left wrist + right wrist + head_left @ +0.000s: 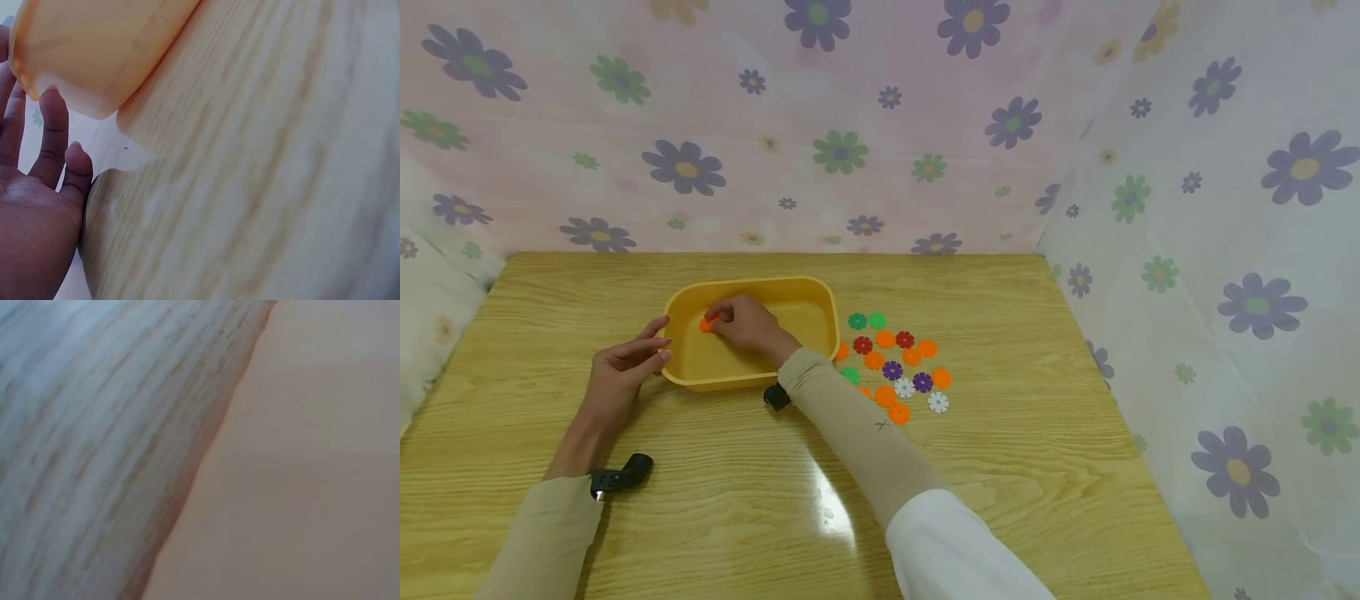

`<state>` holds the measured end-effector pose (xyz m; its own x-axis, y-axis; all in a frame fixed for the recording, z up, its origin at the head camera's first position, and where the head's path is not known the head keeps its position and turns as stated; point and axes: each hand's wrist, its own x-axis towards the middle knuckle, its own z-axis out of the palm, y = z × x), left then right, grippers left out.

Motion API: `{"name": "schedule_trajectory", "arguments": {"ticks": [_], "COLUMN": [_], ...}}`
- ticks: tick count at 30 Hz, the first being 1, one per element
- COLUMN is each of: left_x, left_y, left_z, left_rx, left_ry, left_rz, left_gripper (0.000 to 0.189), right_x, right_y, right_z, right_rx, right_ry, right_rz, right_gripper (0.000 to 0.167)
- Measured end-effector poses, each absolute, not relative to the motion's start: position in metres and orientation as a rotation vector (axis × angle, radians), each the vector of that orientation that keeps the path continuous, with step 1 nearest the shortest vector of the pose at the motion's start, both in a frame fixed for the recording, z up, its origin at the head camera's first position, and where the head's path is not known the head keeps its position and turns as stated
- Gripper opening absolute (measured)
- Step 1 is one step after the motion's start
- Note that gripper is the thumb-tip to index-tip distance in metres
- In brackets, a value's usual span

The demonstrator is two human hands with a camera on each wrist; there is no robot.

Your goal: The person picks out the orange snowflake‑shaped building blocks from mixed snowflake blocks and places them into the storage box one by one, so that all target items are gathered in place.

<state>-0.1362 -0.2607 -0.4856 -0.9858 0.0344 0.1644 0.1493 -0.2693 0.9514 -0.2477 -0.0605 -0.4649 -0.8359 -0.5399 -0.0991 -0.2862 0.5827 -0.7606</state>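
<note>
A yellow plastic basin (790, 377) sits on the wooden table. Inside it, toward the left end, my right hand (747, 323) pinches an orange notched plastic disc (705, 325) between thumb and fingertips; part of the disc is hidden. At the basin's left end, my left hand (619, 373) touches the rim with its fingers fairly straight. The left wrist view shows that hand's palm (31, 212) beside the basin's outer wall (106, 50). Only the basin's wall (300, 475) and the table appear in the right wrist view, blurred.
Right of the basin lie several notched discs: orange ones (927, 348), red ones (905, 340), purple ones (922, 382), white ones (937, 402) and green ones (857, 321). My right forearm (857, 433) crosses in front of some. Flowered cloth (850, 200) stands behind the table (1037, 467).
</note>
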Motion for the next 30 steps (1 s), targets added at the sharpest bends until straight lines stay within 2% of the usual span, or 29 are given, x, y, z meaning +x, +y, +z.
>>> {"name": "schedule_trajectory", "arguments": {"ticks": [23, 30], "left_x": [-0.1381, -0.1391], "left_y": [-0.2598, -0.2590], "left_z": [-0.4888, -0.4908], "left_rx": [-0.254, -0.247], "left_ry": [-1.824, -1.817], "left_rz": [-2.425, -2.413], "left_gripper": [0.024, 0.026], "right_x": [-0.2503, -0.2516], "right_y": [-0.0571, -0.0557], "right_z": [-0.4671, -0.4682], "right_rx": [-0.802, -0.802], "right_ry": [2.482, 2.428], "right_rz": [-1.050, -1.087], "right_gripper": [0.024, 0.019]}}
